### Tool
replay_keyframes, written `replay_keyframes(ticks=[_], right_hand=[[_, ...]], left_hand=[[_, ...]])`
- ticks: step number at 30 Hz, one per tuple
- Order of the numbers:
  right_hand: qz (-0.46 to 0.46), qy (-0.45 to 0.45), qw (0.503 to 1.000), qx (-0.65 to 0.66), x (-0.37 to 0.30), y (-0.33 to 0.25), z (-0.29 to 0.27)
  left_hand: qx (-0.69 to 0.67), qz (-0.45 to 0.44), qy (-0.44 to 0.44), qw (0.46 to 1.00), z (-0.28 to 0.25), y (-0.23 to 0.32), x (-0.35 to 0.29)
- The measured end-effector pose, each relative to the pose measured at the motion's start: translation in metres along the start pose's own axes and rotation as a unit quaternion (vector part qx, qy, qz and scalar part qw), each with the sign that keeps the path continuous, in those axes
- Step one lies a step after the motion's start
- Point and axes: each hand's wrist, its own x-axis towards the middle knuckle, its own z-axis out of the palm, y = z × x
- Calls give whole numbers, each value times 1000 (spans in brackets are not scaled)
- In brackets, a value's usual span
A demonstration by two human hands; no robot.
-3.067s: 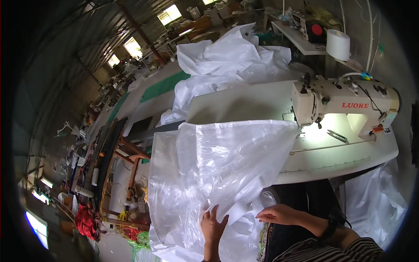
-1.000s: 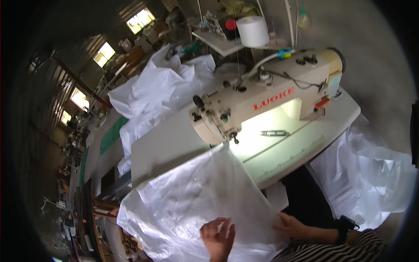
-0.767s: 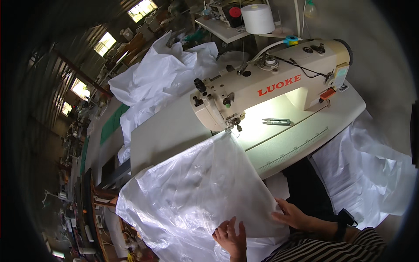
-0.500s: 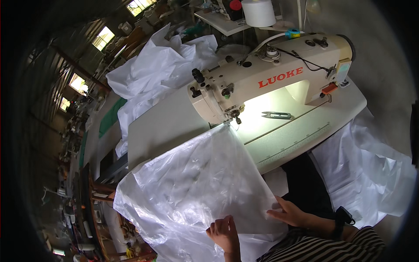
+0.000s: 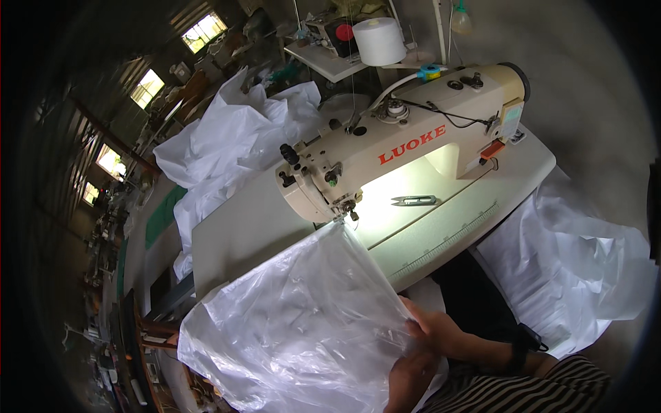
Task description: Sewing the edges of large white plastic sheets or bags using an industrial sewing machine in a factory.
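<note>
A dim workshop with bright windows [image 5: 204, 32] at the upper left surrounds a pale sewing table [image 5: 234, 230], lit beneath the machine's arm. On it stands a large cream sewing machine [image 5: 413, 148]; a white heap of sheeting [image 5: 231, 131] lies behind, and more white sheeting [image 5: 568, 255] hangs at the right. A white thread cone [image 5: 380, 43] stands beyond the machine, and small snips [image 5: 414, 201] lie under its arm. The machine's needle end covers the far corner of the clear, whitish plastic sheet [image 5: 289, 316], which hangs over the table's near edge, creased and shiny, its right edge fairly straight. The right hand [image 5: 434, 329] grips that edge with curled fingers; the left hand [image 5: 412, 375] is just beside it, fingers bent, though whether it grips I cannot tell.
</note>
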Motion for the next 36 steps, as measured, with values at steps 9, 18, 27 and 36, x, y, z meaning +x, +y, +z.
replay_keyframes(ticks=[9, 18, 27, 36], right_hand=[[-27, -37, 938, -345, 5, -12, 21], [-23, -31, 923, -382, 55, -30, 14], [-60, 9, 879, -473, 158, -30, 1], [31, 13, 922, 385, 15, 24, 30]], left_hand=[[322, -153, 127, 926, -125, -122, 63], [363, -132, 94, 918, -149, -186, 129], [393, -90, 163, 900, -168, -234, 213], [169, 20, 257, 951, -188, -227, 171]])
